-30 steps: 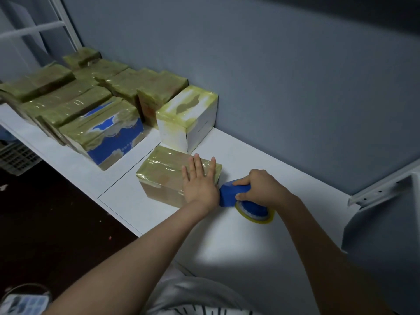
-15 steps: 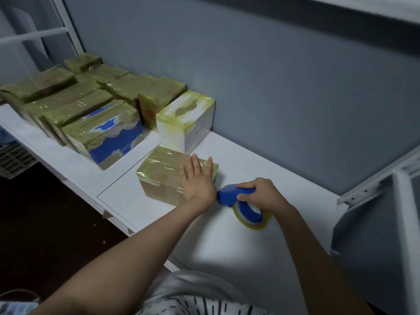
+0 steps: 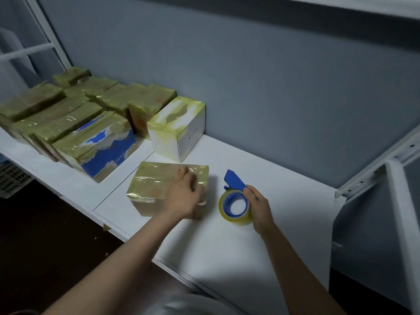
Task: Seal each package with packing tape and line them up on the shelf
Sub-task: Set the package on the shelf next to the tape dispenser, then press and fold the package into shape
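Left hand [image 3: 184, 196] grips the box [image 3: 154, 185] by its right end, right hand [image 3: 259, 205] holds the tape dispenser [image 3: 235, 201]. Looks sealed — slide it flush beside the white box [image 3: 172, 133], edges aligned.

A storeroom, with taped packages [image 3: 68, 123] on metal shelving [image 3: 284, 201].

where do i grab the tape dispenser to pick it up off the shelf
Take the blue handle jutting from the roll toward the wall, coming from above and the right. The tape dispenser lies flat on the shelf, hole up, so the roll offers only a wide rim, and the package sits close on its left. The right hand holds that side.
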